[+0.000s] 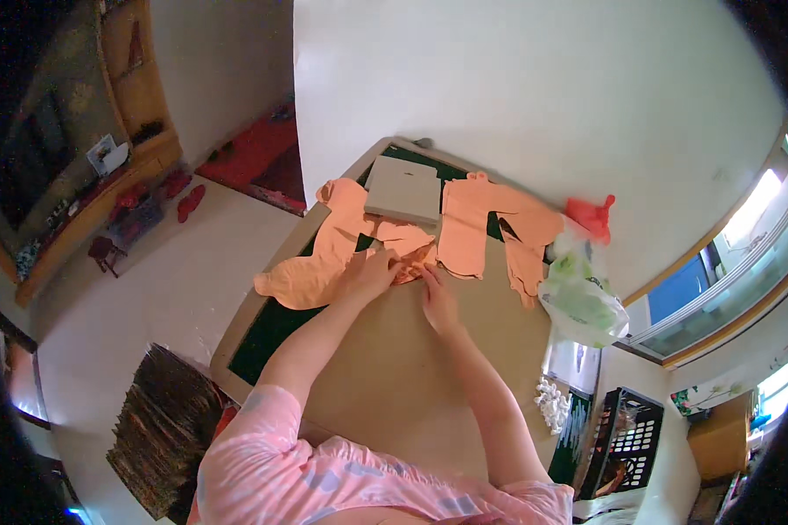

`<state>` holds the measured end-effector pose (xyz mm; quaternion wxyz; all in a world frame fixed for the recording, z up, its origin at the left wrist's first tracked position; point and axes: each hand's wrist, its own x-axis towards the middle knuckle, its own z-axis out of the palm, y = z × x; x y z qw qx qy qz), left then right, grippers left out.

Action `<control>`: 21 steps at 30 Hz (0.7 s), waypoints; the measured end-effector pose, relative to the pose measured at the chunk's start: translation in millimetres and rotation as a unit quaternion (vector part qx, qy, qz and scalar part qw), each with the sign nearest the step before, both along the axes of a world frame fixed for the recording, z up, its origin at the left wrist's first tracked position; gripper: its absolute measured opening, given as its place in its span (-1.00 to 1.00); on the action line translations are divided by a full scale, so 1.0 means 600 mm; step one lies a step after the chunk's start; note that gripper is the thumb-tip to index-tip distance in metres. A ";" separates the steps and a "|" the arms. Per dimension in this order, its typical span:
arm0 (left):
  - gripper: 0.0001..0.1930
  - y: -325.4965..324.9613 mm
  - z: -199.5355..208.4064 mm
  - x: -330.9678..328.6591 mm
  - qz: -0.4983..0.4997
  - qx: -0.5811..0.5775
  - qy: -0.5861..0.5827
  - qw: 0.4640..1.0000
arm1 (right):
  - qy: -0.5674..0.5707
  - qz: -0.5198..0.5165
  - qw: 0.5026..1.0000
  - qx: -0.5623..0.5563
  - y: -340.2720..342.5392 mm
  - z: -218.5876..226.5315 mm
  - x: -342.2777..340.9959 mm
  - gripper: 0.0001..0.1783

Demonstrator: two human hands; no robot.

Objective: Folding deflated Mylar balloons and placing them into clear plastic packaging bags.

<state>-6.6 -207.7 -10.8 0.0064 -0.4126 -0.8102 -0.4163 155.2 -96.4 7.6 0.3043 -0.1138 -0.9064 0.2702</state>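
Both of my hands work on a small crumpled orange piece (414,269) at the middle of the table. My left hand (378,273) has its fingers closed on the piece's left side. From the right, my right hand (437,296) pinches its edge with thumb and fingers. Flat orange pieces lie around my hands, cloth-like or paper-like; I cannot make out which. One long curved piece (311,278) is left of my left hand, an upright strip (464,229) stretches beyond my right hand, and a branching piece (529,229) lies farther right. Behind my hands is a flat grey-beige box (402,188).
A brown board (394,376) covers much of the green-topped table. At the right edge are a red bag (591,219), a clear plastic bag with green contents (582,302) and small white items (551,405). A black crate (626,446) stands lower right; dark stacked sheets (166,429) stand lower left.
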 end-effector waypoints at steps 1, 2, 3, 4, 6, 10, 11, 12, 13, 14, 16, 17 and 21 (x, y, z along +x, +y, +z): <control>-0.80 0.002 0.013 0.004 0.016 -0.012 -0.049 0.999 | -0.003 -0.005 1.000 -0.003 0.010 -0.016 0.000 -0.61; -0.80 0.002 0.026 0.008 0.020 0.068 -0.085 0.994 | -0.023 -0.011 0.999 0.036 0.021 -0.031 0.003 -0.60; -0.81 -0.003 0.040 0.008 0.028 0.149 -0.119 0.981 | -0.041 -0.011 0.996 0.075 0.025 -0.040 0.002 -0.59; -0.80 -0.014 0.049 -0.004 0.058 0.201 -0.139 0.968 | -0.042 -0.008 0.996 0.072 0.022 -0.045 -0.001 -0.59; -0.79 -0.031 0.087 -0.031 0.108 0.228 -0.154 0.955 | -0.056 -0.002 0.997 0.054 0.028 -0.057 0.005 -0.61; -0.75 -0.120 0.091 -0.207 0.223 0.304 -0.080 0.923 | 0.035 0.034 0.994 0.100 0.006 -0.056 -0.033 -0.58; -0.77 -0.120 0.102 -0.222 0.231 0.310 -0.107 0.916 | -0.008 0.011 0.992 0.127 0.012 -0.056 -0.026 -0.59; -0.78 -0.107 0.127 -0.224 0.230 0.315 -0.137 0.910 | -0.053 -0.021 0.987 0.153 0.026 -0.059 -0.008 -0.60; -0.78 -0.097 0.154 -0.234 0.275 0.262 -0.096 0.920 | -0.061 -0.036 0.986 0.152 0.041 -0.065 0.006 -0.60; -0.77 -0.098 0.174 -0.254 0.324 0.210 -0.048 0.921 | -0.065 -0.048 0.985 0.150 0.049 -0.067 0.013 -0.60; -0.74 -0.152 0.172 -0.353 0.328 0.256 -0.055 0.908 | -0.057 -0.040 0.986 0.149 0.040 -0.058 0.000 -0.61; -0.71 -0.205 0.174 -0.407 0.333 0.301 -0.060 0.892 | -0.033 -0.019 0.987 0.157 0.026 -0.048 -0.014 -0.62; -0.69 -0.258 0.199 -0.472 0.410 0.336 -0.011 0.848 | -0.003 -0.010 0.988 0.154 0.028 -0.066 -0.016 -0.63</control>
